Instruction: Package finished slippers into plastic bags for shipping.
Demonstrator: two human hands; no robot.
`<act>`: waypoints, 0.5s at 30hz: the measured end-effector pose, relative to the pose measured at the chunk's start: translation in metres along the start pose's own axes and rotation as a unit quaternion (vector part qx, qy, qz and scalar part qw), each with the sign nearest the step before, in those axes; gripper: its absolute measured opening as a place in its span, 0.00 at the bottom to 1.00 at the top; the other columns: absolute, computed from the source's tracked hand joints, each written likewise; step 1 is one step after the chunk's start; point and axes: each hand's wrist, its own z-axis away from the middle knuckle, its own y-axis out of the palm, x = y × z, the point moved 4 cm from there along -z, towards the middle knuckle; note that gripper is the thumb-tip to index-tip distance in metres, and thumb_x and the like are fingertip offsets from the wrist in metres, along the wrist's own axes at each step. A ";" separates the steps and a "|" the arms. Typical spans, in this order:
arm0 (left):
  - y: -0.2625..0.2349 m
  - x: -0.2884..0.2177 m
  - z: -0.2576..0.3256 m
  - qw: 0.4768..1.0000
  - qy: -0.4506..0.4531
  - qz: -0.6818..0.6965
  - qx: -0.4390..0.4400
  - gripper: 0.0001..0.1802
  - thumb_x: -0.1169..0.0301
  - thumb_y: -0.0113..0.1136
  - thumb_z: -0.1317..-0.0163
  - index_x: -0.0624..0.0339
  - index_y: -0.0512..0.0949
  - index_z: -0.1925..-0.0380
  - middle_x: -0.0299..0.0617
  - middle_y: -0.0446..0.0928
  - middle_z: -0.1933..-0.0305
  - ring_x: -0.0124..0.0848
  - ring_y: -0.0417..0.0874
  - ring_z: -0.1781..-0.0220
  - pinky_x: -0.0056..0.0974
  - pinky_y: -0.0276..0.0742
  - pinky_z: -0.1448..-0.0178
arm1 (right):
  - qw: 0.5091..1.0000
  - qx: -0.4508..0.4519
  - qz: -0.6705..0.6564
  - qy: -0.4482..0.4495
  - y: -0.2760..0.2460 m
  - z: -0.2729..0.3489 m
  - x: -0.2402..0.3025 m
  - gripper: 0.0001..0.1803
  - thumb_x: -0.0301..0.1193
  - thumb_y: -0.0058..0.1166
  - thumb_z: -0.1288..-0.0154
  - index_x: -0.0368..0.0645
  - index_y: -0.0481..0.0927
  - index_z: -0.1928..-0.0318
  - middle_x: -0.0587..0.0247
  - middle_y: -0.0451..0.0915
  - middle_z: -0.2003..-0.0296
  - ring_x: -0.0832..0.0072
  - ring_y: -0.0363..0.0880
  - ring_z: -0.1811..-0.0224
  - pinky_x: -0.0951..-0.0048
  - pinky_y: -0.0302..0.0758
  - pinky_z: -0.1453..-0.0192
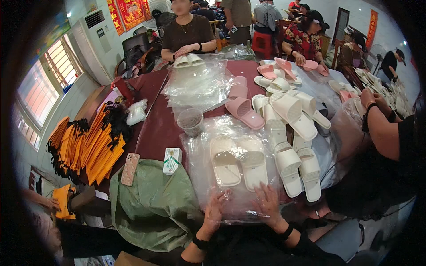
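A pair of cream slippers, one on the left [226, 170] and one on the right [254, 170], lies side by side on clear plastic bags [199, 155] in front of me. A clear film seems to cover them, with glare on it. My left hand [215, 207] rests at the near left part of the plastic, below the left slipper, its fingers stretched out. Below the right slipper, my right hand [268, 204] lies on the plastic with fingers spread. Neither hand grips anything that I can see.
Loose white slippers [293, 115] and pink slippers [245, 111] are heaped to the right. Beyond stand a round clear tub [191, 122] and a stack of clear bags [195, 88]. Left are a phone [129, 169], a small box [172, 161] and orange bundles [84, 150]. Co-workers surround the table.
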 end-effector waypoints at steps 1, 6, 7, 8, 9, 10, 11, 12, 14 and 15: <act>0.000 -0.006 -0.002 1.000 0.001 0.001 -0.005 0.33 0.48 0.34 0.32 0.71 0.65 0.45 0.49 0.70 0.46 0.37 0.72 0.45 0.40 0.64 0.38 | 0.996 -0.025 -0.070 -0.039 -0.001 0.005 -0.001 0.26 0.37 0.52 0.42 0.39 0.67 0.44 0.45 0.66 0.44 0.50 0.66 0.46 0.53 0.64 0.45; 0.002 -0.030 -0.005 0.973 0.124 -0.182 0.062 0.40 0.45 0.35 0.35 0.65 0.46 0.35 0.51 0.59 0.37 0.36 0.71 0.45 0.39 0.68 0.41 | 0.973 -0.052 -0.173 -0.146 -0.008 0.011 0.026 0.25 0.39 0.52 0.41 0.38 0.69 0.47 0.51 0.69 0.46 0.53 0.66 0.44 0.54 0.63 0.41; 0.002 -0.036 -0.003 0.974 0.126 -0.182 0.051 0.40 0.45 0.35 0.35 0.65 0.46 0.35 0.51 0.59 0.37 0.36 0.71 0.45 0.39 0.68 0.41 | 0.978 -0.030 -0.079 -0.191 -0.003 0.015 0.034 0.24 0.40 0.52 0.40 0.40 0.70 0.47 0.54 0.70 0.45 0.55 0.66 0.44 0.56 0.63 0.41; 0.014 -0.043 -0.001 0.984 0.094 -0.114 0.095 0.39 0.47 0.37 0.34 0.61 0.40 0.34 0.50 0.52 0.33 0.35 0.71 0.44 0.39 0.68 0.41 | 0.972 -0.010 0.022 -0.232 0.001 0.020 0.037 0.23 0.40 0.51 0.40 0.41 0.70 0.48 0.57 0.70 0.45 0.56 0.67 0.43 0.58 0.64 0.40; 0.019 -0.052 0.002 0.988 0.066 -0.051 0.132 0.40 0.49 0.38 0.33 0.56 0.34 0.32 0.49 0.45 0.30 0.35 0.70 0.44 0.38 0.67 0.41 | 0.970 -0.009 0.015 -0.242 -0.001 0.025 0.042 0.23 0.40 0.51 0.40 0.41 0.70 0.48 0.57 0.70 0.45 0.56 0.67 0.43 0.58 0.64 0.40; 0.018 -0.057 0.002 0.989 0.072 -0.052 0.122 0.40 0.49 0.38 0.33 0.56 0.34 0.32 0.49 0.45 0.30 0.35 0.70 0.44 0.38 0.67 0.41 | 0.961 -0.030 -0.004 -0.275 -0.008 0.034 0.049 0.22 0.39 0.52 0.41 0.43 0.71 0.48 0.59 0.70 0.46 0.59 0.67 0.43 0.60 0.65 0.40; 0.020 -0.062 0.002 0.987 0.107 -0.041 0.111 0.39 0.53 0.40 0.33 0.53 0.32 0.32 0.47 0.42 0.29 0.35 0.69 0.42 0.38 0.66 0.40 | 0.951 -0.052 -0.019 -0.304 -0.016 0.038 0.055 0.21 0.38 0.53 0.42 0.44 0.72 0.49 0.60 0.71 0.47 0.61 0.68 0.43 0.61 0.66 0.40; 0.027 -0.073 0.001 0.985 0.141 -0.031 0.099 0.40 0.57 0.42 0.33 0.51 0.30 0.32 0.46 0.39 0.29 0.35 0.67 0.41 0.38 0.65 0.39 | 0.949 -0.051 -0.024 -0.310 -0.019 0.035 0.056 0.21 0.38 0.53 0.42 0.44 0.72 0.49 0.60 0.71 0.47 0.61 0.68 0.43 0.61 0.66 0.40; 0.037 -0.089 0.009 0.981 0.138 0.094 0.097 0.37 0.63 0.41 0.34 0.53 0.34 0.32 0.47 0.42 0.29 0.37 0.61 0.36 0.40 0.59 0.34 | 0.885 0.083 -0.153 -0.431 -0.019 0.032 0.064 0.22 0.37 0.55 0.44 0.46 0.73 0.49 0.61 0.71 0.48 0.65 0.67 0.42 0.61 0.64 0.38; 0.030 -0.103 0.006 0.982 0.167 0.065 0.056 0.37 0.62 0.41 0.34 0.53 0.35 0.32 0.46 0.42 0.29 0.37 0.60 0.35 0.40 0.58 0.34 | 0.884 0.082 -0.153 -0.433 -0.015 0.034 0.060 0.22 0.37 0.55 0.44 0.46 0.73 0.49 0.61 0.71 0.48 0.65 0.67 0.42 0.61 0.64 0.38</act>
